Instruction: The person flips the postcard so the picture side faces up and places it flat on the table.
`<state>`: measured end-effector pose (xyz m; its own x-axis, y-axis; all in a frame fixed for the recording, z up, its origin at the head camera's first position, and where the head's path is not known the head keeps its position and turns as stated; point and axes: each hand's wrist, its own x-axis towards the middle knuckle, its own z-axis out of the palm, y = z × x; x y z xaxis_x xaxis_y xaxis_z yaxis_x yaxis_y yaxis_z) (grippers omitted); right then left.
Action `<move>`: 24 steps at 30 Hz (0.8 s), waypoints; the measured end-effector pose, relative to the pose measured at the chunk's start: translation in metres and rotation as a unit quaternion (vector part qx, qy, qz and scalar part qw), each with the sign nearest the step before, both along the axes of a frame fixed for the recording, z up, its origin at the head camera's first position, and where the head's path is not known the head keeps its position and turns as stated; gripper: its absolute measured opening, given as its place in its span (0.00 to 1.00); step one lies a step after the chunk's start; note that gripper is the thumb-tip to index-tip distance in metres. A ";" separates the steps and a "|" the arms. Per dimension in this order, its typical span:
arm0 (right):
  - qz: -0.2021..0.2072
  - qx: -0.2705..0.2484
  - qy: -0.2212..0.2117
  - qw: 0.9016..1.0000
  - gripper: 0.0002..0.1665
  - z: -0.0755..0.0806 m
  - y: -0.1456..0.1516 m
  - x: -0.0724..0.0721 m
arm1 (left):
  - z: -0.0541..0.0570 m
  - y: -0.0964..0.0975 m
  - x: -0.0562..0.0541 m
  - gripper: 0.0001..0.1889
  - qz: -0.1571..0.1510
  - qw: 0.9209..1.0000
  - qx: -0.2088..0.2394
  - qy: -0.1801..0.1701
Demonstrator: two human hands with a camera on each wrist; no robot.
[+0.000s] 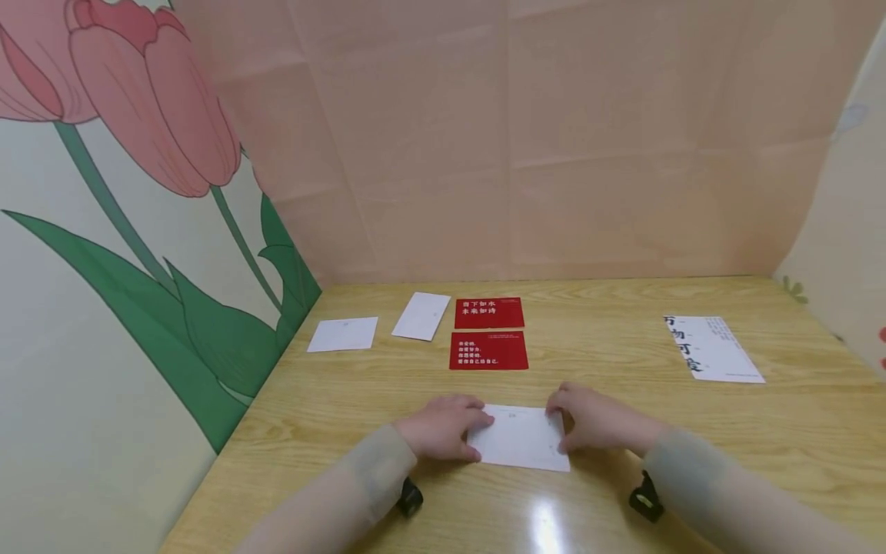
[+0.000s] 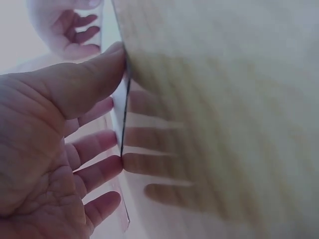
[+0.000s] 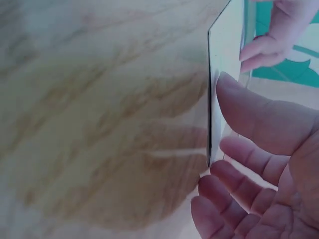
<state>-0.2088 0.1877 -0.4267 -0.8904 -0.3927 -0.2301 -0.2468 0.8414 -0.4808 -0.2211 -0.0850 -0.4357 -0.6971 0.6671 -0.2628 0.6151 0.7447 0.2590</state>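
A white card (image 1: 522, 437) with faint small print lies in front of me, held between both hands. My left hand (image 1: 446, 427) grips its left end, the thumb at the near edge and the fingers toward the far side. At the other end my right hand (image 1: 595, 419) pinches the card's right edge between thumb and fingers. The left wrist view shows the card (image 2: 121, 114) edge-on against the left thumb and fingertips. In the right wrist view the card (image 3: 224, 55) stands edge-on too, beside the right thumb. The card's underside is hidden in the head view.
Beyond the hands lie two red cards (image 1: 487, 351) with white lettering, one behind the other. Left of them are a tilted white card (image 1: 421, 316) and another white card (image 1: 343, 335). A white card with black characters (image 1: 716, 348) lies right on the wooden table (image 1: 602, 331).
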 end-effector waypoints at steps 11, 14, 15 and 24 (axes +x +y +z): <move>-0.030 0.016 -0.012 0.999 0.31 -0.005 -0.004 -0.006 | -0.001 0.012 -0.018 0.30 0.076 0.996 0.035 -0.009; -0.031 0.013 -0.014 0.999 0.31 -0.003 -0.004 -0.006 | -0.003 0.014 -0.022 0.32 0.105 0.993 0.044 -0.020; -0.031 0.011 -0.014 0.999 0.31 -0.003 -0.004 -0.007 | -0.003 0.015 -0.023 0.32 0.115 0.992 0.046 -0.025; -0.038 0.003 -0.024 0.999 0.31 -0.002 -0.003 -0.011 | 0.004 0.019 -0.022 0.28 0.179 0.980 0.054 -0.062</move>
